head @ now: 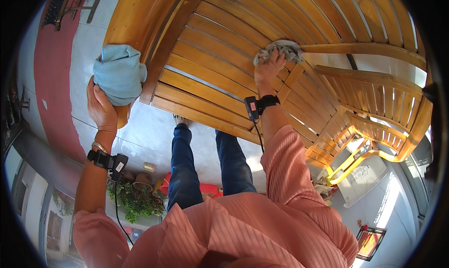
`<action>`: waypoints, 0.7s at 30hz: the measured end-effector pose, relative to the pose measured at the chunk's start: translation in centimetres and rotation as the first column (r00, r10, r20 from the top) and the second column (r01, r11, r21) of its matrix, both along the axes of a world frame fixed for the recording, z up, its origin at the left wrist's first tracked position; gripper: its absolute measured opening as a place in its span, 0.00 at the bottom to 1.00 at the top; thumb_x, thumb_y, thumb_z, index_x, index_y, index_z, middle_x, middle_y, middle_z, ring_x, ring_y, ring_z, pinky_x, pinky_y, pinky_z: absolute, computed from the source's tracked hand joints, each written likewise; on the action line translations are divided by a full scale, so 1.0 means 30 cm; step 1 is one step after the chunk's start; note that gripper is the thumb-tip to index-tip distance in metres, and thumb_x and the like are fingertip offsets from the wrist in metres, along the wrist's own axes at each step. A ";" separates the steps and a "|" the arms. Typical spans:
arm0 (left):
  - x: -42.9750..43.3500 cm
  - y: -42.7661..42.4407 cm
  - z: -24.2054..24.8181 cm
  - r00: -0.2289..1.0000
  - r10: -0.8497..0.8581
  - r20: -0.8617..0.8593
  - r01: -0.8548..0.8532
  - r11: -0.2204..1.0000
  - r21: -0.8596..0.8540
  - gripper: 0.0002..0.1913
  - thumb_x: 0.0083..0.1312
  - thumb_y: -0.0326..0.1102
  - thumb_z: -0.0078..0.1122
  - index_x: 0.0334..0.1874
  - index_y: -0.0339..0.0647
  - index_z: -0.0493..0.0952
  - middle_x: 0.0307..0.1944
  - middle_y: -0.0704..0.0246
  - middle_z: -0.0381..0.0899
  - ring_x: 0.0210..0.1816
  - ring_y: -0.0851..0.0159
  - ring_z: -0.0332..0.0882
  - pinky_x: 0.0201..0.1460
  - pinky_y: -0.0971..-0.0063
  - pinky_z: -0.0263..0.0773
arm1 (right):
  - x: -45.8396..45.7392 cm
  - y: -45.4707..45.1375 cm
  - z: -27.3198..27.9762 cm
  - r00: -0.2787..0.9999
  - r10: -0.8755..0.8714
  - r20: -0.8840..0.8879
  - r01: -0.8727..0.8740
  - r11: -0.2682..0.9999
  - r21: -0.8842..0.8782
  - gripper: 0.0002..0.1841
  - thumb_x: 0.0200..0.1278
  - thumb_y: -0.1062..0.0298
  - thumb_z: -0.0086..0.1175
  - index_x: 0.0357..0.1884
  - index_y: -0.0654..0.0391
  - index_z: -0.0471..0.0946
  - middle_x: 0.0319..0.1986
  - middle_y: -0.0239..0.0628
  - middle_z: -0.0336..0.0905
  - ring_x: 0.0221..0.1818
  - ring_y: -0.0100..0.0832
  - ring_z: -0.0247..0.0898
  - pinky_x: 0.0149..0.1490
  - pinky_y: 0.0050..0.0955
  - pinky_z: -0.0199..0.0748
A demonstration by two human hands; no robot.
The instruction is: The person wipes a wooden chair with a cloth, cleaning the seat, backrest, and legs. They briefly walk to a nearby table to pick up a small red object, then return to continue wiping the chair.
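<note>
My right hand (269, 68) grips a crumpled grey cloth (280, 50) and presses it on the slatted seat of a wooden bench (217, 57), close to where the backrest begins. At the left, a folded light-blue cloth (119, 73) sits on the front end of the bench's broad wooden armrest (135, 12). My left hand (101, 108) is at the near left edge of this cloth, its thumb against the fabric. Its other fingers are partly hidden, so whether it grips the cloth or the armrest is unclear. Both wrists carry black strapped devices with cables.
A slatted wooden backrest (372, 12) rises along the far side. More slatted wooden seating (379, 89) and a yellow tubular frame (350, 170) are at the right. Potted plants (136, 196) stand behind me. A red strip (52, 82) runs along the grey floor at left.
</note>
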State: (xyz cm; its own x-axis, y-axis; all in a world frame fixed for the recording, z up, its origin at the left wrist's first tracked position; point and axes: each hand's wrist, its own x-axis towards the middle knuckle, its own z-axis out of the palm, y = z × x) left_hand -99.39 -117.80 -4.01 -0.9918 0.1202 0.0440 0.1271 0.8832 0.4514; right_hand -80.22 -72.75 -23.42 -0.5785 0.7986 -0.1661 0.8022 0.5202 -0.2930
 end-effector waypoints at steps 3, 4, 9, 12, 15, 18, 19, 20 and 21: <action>-0.003 -0.001 -0.004 1.000 -0.024 0.007 0.024 1.000 0.015 0.29 0.84 0.54 0.33 0.70 0.39 0.74 0.63 0.51 0.80 0.62 0.43 0.80 0.63 0.59 0.76 | -0.255 -0.372 0.044 0.834 0.496 -0.242 -0.496 0.866 0.065 0.35 0.54 0.63 0.69 0.69 0.48 0.75 0.76 0.48 0.61 0.79 0.60 0.48 0.79 0.56 0.53; -0.007 -0.001 -0.005 1.000 -0.020 0.008 0.020 1.000 0.017 0.29 0.84 0.54 0.33 0.70 0.39 0.74 0.63 0.51 0.80 0.62 0.42 0.80 0.63 0.58 0.76 | -0.289 -0.511 0.065 0.783 0.526 -0.331 -0.567 0.823 -0.033 0.31 0.55 0.69 0.66 0.65 0.47 0.77 0.74 0.45 0.64 0.79 0.57 0.51 0.80 0.56 0.52; -0.017 -0.011 -0.015 0.999 -0.037 0.006 0.037 0.999 0.020 0.29 0.84 0.53 0.34 0.70 0.38 0.74 0.63 0.50 0.80 0.61 0.40 0.79 0.64 0.57 0.74 | -0.050 -0.708 0.119 0.619 0.695 -0.366 -0.762 0.644 -0.067 0.25 0.62 0.75 0.56 0.62 0.43 0.79 0.74 0.34 0.66 0.78 0.47 0.56 0.81 0.52 0.51; -0.024 -0.016 -0.026 0.998 -0.064 -0.030 0.065 0.997 0.033 0.29 0.83 0.54 0.34 0.69 0.40 0.75 0.63 0.51 0.80 0.61 0.41 0.78 0.64 0.56 0.74 | 0.283 -0.432 0.168 0.796 0.568 -0.208 -0.590 0.805 -0.061 0.28 0.59 0.78 0.56 0.62 0.45 0.79 0.74 0.37 0.66 0.78 0.49 0.56 0.79 0.51 0.56; -0.030 -0.021 -0.032 0.998 -0.059 -0.031 0.060 0.997 0.038 0.29 0.83 0.55 0.34 0.69 0.41 0.75 0.62 0.51 0.81 0.59 0.40 0.79 0.63 0.56 0.74 | 0.674 -0.160 0.230 0.998 0.054 0.024 -0.054 0.999 0.005 0.37 0.53 0.80 0.61 0.70 0.53 0.72 0.76 0.51 0.59 0.74 0.59 0.56 0.76 0.48 0.59; -0.040 -0.025 -0.033 0.998 -0.050 -0.030 0.049 0.999 -0.004 0.30 0.82 0.57 0.33 0.68 0.41 0.75 0.59 0.49 0.82 0.57 0.39 0.80 0.60 0.54 0.75 | 0.873 -0.180 0.184 0.949 -0.263 0.175 0.257 0.965 0.053 0.37 0.55 0.83 0.58 0.71 0.55 0.70 0.75 0.58 0.58 0.74 0.62 0.55 0.76 0.51 0.57; -0.043 -0.024 -0.033 0.999 -0.041 -0.020 0.040 0.999 -0.010 0.30 0.82 0.57 0.33 0.68 0.41 0.75 0.59 0.49 0.82 0.57 0.39 0.80 0.60 0.53 0.75 | 0.861 -0.250 0.149 0.952 -0.294 0.088 0.286 0.954 0.088 0.39 0.54 0.84 0.56 0.73 0.55 0.69 0.75 0.60 0.57 0.74 0.63 0.55 0.76 0.52 0.56; -0.046 -0.024 -0.033 0.999 -0.044 -0.030 0.044 0.999 -0.015 0.30 0.82 0.57 0.33 0.68 0.41 0.75 0.58 0.49 0.82 0.57 0.39 0.80 0.59 0.52 0.75 | 0.824 -0.333 0.126 0.949 -0.315 0.028 0.312 0.946 0.088 0.40 0.54 0.86 0.55 0.74 0.54 0.68 0.75 0.61 0.57 0.74 0.64 0.55 0.77 0.52 0.55; -0.048 -0.024 -0.034 0.998 -0.045 -0.042 0.044 0.999 -0.024 0.31 0.82 0.57 0.33 0.68 0.41 0.75 0.58 0.48 0.82 0.56 0.39 0.80 0.59 0.52 0.75 | 0.763 -0.441 0.116 0.943 -0.302 -0.141 0.319 0.940 0.123 0.40 0.53 0.86 0.54 0.73 0.53 0.70 0.75 0.59 0.58 0.73 0.63 0.55 0.76 0.52 0.54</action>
State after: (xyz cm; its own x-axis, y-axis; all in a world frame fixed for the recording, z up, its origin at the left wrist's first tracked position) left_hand -100.83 -118.53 -5.03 -0.9827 0.1657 0.0832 0.1853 0.8865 0.4240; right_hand -57.32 -85.99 -19.94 -0.3066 0.9517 0.0169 0.8945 0.2941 -0.3368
